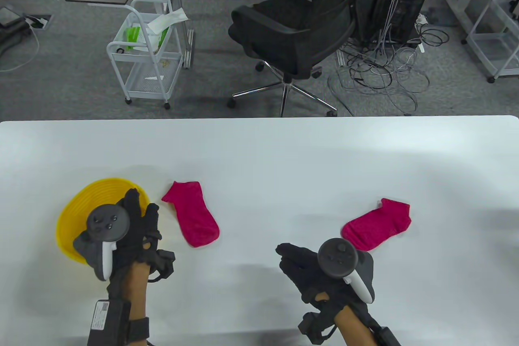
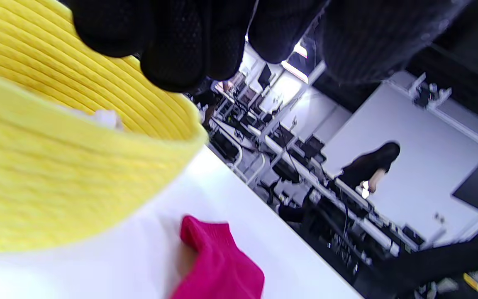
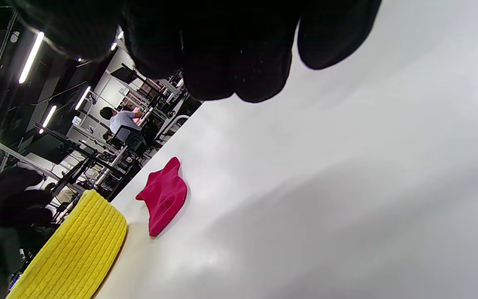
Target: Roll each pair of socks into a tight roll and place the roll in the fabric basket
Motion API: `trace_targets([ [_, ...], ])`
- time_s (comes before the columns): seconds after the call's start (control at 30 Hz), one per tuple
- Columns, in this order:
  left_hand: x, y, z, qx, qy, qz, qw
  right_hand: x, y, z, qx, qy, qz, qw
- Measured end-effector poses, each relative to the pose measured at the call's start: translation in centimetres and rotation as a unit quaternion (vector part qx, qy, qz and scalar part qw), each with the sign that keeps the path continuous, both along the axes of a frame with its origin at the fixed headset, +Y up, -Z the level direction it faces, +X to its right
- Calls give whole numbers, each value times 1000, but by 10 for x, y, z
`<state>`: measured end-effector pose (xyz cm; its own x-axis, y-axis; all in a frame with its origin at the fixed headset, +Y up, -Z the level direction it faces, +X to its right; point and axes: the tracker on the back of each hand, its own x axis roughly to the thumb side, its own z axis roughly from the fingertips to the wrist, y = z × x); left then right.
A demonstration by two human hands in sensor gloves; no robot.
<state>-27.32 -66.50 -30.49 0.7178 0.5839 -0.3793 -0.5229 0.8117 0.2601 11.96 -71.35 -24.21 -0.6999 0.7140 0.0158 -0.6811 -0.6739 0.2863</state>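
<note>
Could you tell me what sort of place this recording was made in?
It looks like an office or lab workspace. Beyond the white table stand a black office chair, a white wheeled cart and a tangle of cables on grey carpet; the wrist views show rows of desks.

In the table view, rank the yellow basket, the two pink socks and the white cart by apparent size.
1. Yellow basket, though the left hand hides part of it.
2. White cart; it stands farther off, so its rank is unsure.
3. Left pink sock and right pink sock look alike.
</note>
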Motion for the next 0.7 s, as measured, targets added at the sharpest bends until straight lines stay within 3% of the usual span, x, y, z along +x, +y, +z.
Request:
trace_targets([
  [0.17,32,-4,-47,-73,-26,-33,996,-1,0,-2,-4,2,4,1000],
  [0.37,54,-17,-100,-173,11,-87,981,-2,0,-3,-12,3,9,1000],
  [0.5,56,-35,-123,-230,24,-91,969,-6,-1,-5,-21,8,15,1000],
  [0.7,55,-64,-146,-261,68,-117,956,-10,-4,-5,-30,19,29,999],
])
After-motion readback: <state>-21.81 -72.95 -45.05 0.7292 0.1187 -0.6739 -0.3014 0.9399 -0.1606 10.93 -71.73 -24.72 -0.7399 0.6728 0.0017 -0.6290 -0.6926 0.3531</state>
